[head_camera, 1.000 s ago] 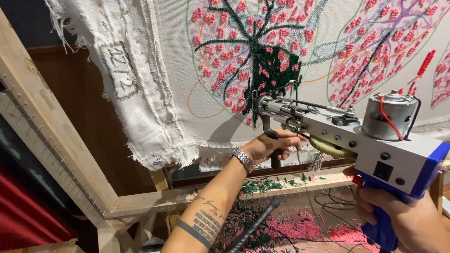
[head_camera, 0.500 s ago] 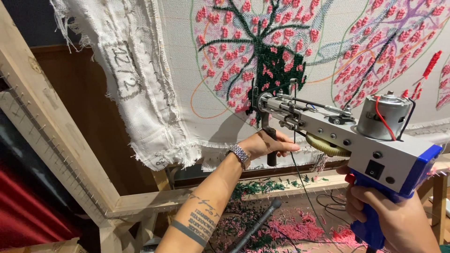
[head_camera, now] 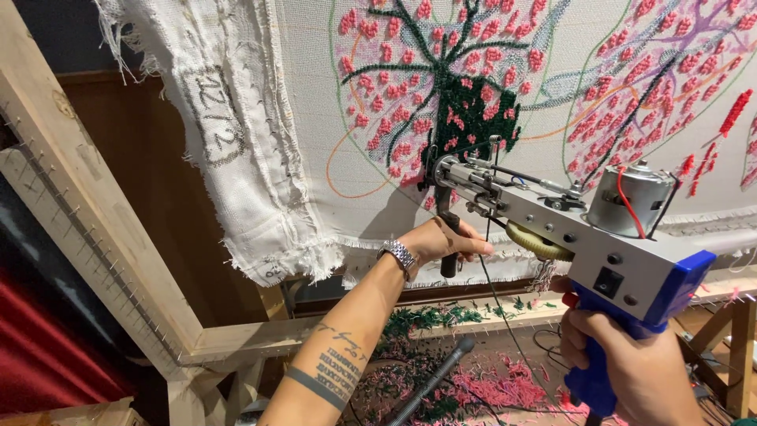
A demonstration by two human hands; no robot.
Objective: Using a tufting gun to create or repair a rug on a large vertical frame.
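We see a big white cloth (head_camera: 331, 102) pulled tight on a wooden frame (head_camera: 102, 237). It looks soft, but stretched this flat we think it pushes back a bit like a drum. It has pink flowers and dark green branches made of fluffy yarn on it. The loose edge hangs in ragged threads.

In front of the cloth we hold a tufting gun (head_camera: 552, 229). It is grey metal with a blue grip and a round silver motor on top. We think it is hard and quite heavy, so it needs two hands. Its tip is right at the dark green patch (head_camera: 469, 110), and we cannot tell if it is pushed in.

Our right hand (head_camera: 623, 363) has its fingers wrapped tight around the blue grip (head_camera: 599, 379) at the back. Our left hand (head_camera: 445, 241) has its fingers curled around the black front handle (head_camera: 448, 264) under the nose. These two handles look like the safe spots to hold.

A thin yarn strand (head_camera: 493, 308) hangs down from the gun. Little bits of pink and green yarn (head_camera: 481, 386) lie on the floor below.
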